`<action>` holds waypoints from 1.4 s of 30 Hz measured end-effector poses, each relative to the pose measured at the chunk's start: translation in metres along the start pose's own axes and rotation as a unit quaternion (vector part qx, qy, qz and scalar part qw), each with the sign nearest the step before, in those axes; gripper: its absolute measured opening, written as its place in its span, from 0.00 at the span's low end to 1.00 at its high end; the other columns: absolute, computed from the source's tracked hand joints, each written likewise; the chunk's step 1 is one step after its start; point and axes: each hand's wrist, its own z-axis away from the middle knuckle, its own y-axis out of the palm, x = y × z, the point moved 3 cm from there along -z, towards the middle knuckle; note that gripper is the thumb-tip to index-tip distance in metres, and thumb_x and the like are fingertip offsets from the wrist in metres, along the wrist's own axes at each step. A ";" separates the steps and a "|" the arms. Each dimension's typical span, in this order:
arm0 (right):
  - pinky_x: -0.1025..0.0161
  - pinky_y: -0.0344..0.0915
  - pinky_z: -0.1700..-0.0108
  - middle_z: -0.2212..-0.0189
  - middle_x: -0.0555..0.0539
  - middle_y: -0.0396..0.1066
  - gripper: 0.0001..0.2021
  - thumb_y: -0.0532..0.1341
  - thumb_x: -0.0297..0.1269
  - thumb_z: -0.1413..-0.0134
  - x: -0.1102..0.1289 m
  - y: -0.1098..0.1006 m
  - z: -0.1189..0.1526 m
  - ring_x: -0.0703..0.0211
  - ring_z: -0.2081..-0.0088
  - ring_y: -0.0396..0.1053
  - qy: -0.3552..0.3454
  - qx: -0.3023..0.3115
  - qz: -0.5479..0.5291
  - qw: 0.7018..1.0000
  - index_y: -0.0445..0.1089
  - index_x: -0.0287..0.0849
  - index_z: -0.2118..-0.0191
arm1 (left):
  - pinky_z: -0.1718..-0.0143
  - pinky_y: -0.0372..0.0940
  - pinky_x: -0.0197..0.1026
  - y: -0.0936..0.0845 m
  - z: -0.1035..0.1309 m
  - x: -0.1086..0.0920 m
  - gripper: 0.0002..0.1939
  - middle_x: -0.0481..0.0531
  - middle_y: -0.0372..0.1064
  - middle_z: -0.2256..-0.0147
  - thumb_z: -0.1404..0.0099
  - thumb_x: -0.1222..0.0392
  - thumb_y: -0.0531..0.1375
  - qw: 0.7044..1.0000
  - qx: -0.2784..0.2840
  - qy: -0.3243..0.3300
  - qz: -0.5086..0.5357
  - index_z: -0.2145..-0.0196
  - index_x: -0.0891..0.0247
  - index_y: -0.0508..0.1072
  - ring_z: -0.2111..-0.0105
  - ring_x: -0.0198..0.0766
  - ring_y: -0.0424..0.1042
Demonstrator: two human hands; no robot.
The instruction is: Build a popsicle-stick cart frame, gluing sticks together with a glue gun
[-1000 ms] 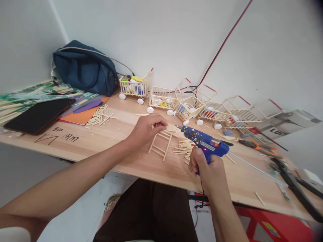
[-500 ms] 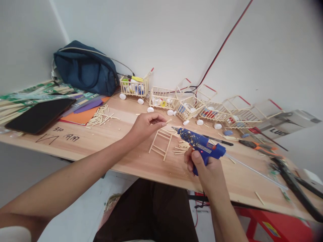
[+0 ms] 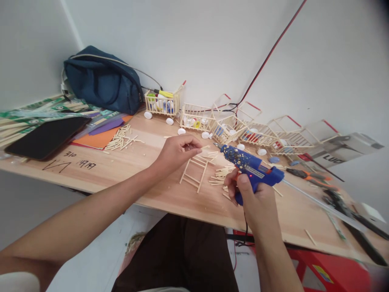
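Observation:
My left hand [image 3: 182, 151] pinches a short wooden stick [image 3: 205, 147] between thumb and fingertips, above the table. My right hand [image 3: 253, 194] is wrapped round the handle of a blue glue gun [image 3: 243, 159], whose speckled front end points left, a little way from the stick. A small ladder-like stick frame [image 3: 193, 174] lies flat on the wooden table [image 3: 164, 194] below my left hand. Loose short sticks [image 3: 220, 176] are heaped between the frame and my right hand.
Several small stick carts [image 3: 197, 117] with white wheels line the wall. At left are a blue bag [image 3: 103, 81], a black tablet [image 3: 45, 138], coloured paper [image 3: 97, 138] and a stick pile [image 3: 121, 138]. Pliers [image 3: 313, 177] lie at right.
The glue gun in my right hand has moved right and slightly up, away from the stick. My left hand has hardly moved and still pinches the stick.

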 end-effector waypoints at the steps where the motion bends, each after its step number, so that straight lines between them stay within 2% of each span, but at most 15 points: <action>1: 0.68 0.57 0.80 0.82 0.51 0.64 0.19 0.59 0.53 0.41 -0.001 0.000 0.000 0.65 0.80 0.61 0.004 -0.004 0.001 1.000 0.70 0.40 0.69 | 0.68 0.63 0.36 0.000 0.000 0.000 0.03 0.50 0.76 0.71 0.42 0.63 0.64 1.000 0.001 0.000 0.003 0.70 0.65 0.76 0.70 0.34 0.71; 16: 0.68 0.56 0.80 0.82 0.50 0.64 0.20 0.59 0.55 0.42 -0.002 0.003 0.003 0.65 0.81 0.60 0.019 0.012 0.010 1.000 0.70 0.39 0.69 | 0.67 0.63 0.37 0.000 0.000 0.003 0.05 0.51 0.77 0.70 0.41 0.60 0.64 1.000 0.005 -0.006 0.010 0.70 0.64 0.77 0.69 0.35 0.72; 23: 0.68 0.56 0.80 0.82 0.50 0.64 0.20 0.60 0.54 0.43 -0.004 0.006 0.004 0.66 0.80 0.59 0.037 -0.001 0.000 0.999 0.70 0.39 0.71 | 0.67 0.63 0.37 0.000 0.000 0.002 0.05 0.51 0.77 0.69 0.41 0.60 0.64 1.000 0.007 -0.010 0.017 0.70 0.64 0.77 0.69 0.35 0.72; 42: 0.67 0.56 0.79 0.82 0.50 0.64 0.21 0.59 0.56 0.42 -0.003 0.003 0.003 0.65 0.80 0.59 0.009 -0.007 0.007 1.000 0.70 0.40 0.70 | 0.65 0.64 0.38 0.000 0.000 0.005 0.05 0.51 0.77 0.68 0.39 0.60 0.62 1.000 0.014 -0.002 0.014 0.69 0.64 0.77 0.67 0.36 0.73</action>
